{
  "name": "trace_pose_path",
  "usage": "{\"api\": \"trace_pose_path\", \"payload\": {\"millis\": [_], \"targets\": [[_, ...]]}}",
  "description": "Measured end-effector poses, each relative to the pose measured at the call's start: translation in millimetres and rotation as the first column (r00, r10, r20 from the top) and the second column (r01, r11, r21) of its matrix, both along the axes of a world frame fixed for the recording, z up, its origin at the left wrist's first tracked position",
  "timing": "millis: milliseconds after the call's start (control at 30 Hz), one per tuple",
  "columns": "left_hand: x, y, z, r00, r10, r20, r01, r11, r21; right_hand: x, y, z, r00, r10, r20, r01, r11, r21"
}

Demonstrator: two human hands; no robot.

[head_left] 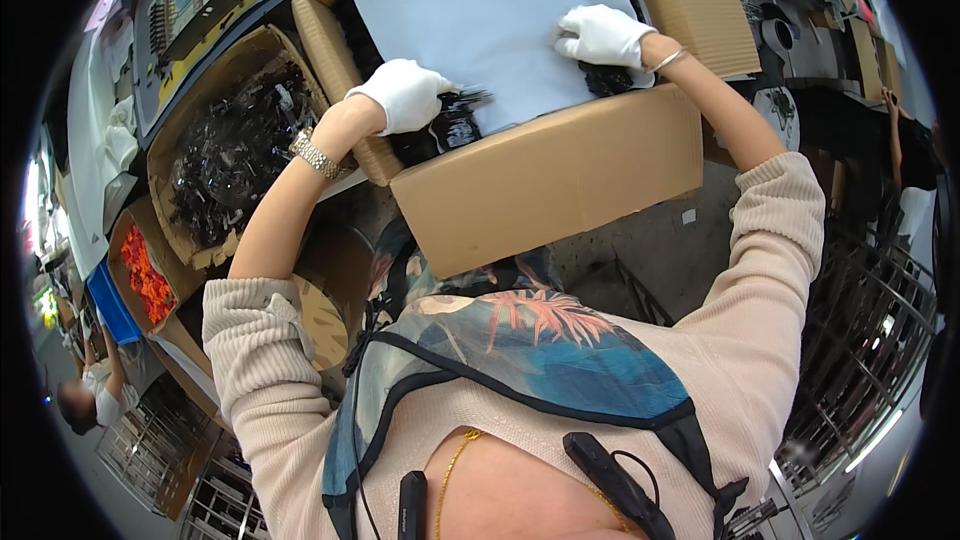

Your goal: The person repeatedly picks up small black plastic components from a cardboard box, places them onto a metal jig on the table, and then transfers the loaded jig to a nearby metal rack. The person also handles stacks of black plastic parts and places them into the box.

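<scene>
Beneath the right fingers (568,30): white sheet (500,30), inside open carton (550,175) | right fingers curled, hold unclear | left fingers (437,86) part-extended at black pieces (458,126), hold unclear | best pressed lightly, sheet uncreased

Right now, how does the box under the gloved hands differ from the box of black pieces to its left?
The gloved-hands box looks larger; the left box looks smaller. A pale sheet covers most of the gloved-hands box's opening, while the left box lies uncovered, showing a heap of black pieces. The gloved-hands box has a broad, straight-edged near flap; the left box's rim looks ragged. Both are brown cardboard, with dark contents visible.
</scene>
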State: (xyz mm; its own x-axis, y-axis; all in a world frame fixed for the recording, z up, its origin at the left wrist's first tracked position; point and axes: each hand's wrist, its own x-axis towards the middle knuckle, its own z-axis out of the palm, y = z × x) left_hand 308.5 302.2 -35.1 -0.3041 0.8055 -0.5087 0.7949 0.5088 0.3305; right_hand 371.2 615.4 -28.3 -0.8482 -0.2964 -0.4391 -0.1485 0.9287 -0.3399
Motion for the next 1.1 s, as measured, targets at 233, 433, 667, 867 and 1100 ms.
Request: {"api": "trace_pose_path", "payload": {"millis": [233, 433, 667, 867, 1100], "targets": [[1, -5, 4, 0.984, -0.111, -0.141, 0.111, 0.994, -0.006, 7, -101, -14, 0.971, 0.209, 0.115, -0.186, 0.966, -0.181], [8, 0, 4, 0.989, 0.004, -0.146, 0.008, 0.996, 0.085, -9, -103, -33, 0.978, 0.134, 0.163, -0.075, 0.943, -0.323], [-4, -24, -4, 0.972, -0.122, -0.201, 0.151, 0.979, 0.137, -8, -98, -24, 0.952, 0.182, 0.245, -0.083, 0.926, -0.367], [-8, -27, -1, 0.794, -0.291, -0.533, 0.359, 0.933, 0.025, 8, -107, -15, 0.958, 0.253, 0.133, -0.216, 0.945, -0.246], [-18, -14, 8, 0.748, -0.398, -0.532, 0.434, 0.899, -0.062, -2, -107, -9, 0.949, 0.296, 0.113, -0.254, 0.924, -0.284]]}}
